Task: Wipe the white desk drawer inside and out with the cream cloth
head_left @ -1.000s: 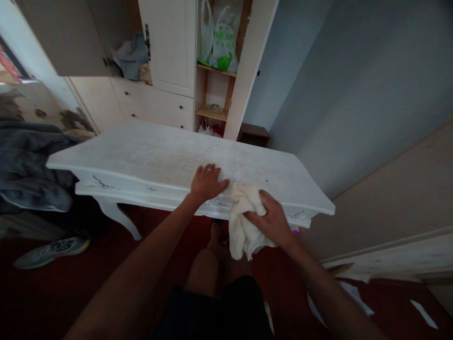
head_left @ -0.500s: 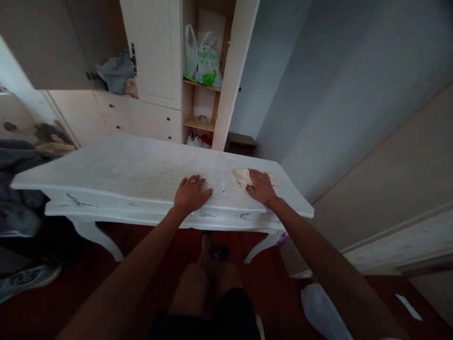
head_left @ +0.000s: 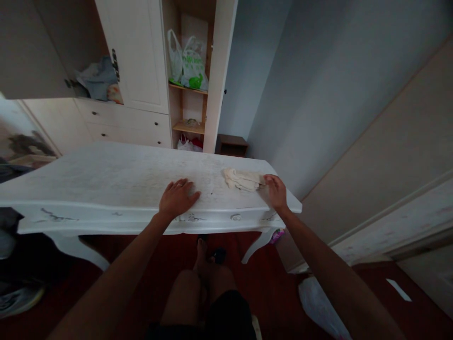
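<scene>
A white, worn table [head_left: 106, 174] stands in front of me. My left hand [head_left: 177, 198] lies flat on its top near the front edge, fingers spread, a ring on one finger. A cream cloth [head_left: 242, 179] lies crumpled on the table's right end. My right hand [head_left: 276, 191] rests at the cloth's right edge, near the table's right corner, with its fingertips touching or pinching the cloth. My bare legs show below the table's front edge.
A white wardrobe [head_left: 141, 61] stands behind the table, doors open, with plastic bags [head_left: 187, 61] on a shelf and clothes [head_left: 95, 80] inside. A grey-blue wall is at right. A white bag [head_left: 318, 307] lies on the red floor.
My right hand lifted the cloth from the table's front edge onto the top and moved it along the right end. The left hand stayed flat. The view shifted to the right.
</scene>
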Tool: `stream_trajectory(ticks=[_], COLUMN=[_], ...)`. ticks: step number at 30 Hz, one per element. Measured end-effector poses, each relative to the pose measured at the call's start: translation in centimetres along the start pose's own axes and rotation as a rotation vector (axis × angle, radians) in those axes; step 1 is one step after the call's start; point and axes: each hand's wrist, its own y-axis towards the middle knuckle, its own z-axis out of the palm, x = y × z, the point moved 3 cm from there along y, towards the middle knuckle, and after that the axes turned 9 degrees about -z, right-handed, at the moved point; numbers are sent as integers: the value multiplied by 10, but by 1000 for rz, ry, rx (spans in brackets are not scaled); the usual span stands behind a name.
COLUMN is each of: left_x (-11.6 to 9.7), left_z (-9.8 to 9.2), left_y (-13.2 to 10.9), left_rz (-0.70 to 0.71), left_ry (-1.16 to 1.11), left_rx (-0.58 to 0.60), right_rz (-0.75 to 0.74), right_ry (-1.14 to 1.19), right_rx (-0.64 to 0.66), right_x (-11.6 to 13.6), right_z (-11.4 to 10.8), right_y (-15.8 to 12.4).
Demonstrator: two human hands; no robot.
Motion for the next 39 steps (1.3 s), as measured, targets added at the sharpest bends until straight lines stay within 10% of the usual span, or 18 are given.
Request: stream_trajectory(ticks=[3,8,19,39], left_x=[6,26,51,48], left_z=[-2,-8,-23,-25], left_y=[10,41,31,30], left_rz=[-17,36,-341,-377], left_ry=[-37,-235,-1531,-1743], left_rx=[5,25,-92,-71], right_rz=[265,428,496,482], right_ry=[123,249,566,535], right_rx=[-260,-159,-203,-225], right_x=[-26,-42,-37,-35], right_z=[-32,-53,-62,-62], right_y=[8,17,11,8])
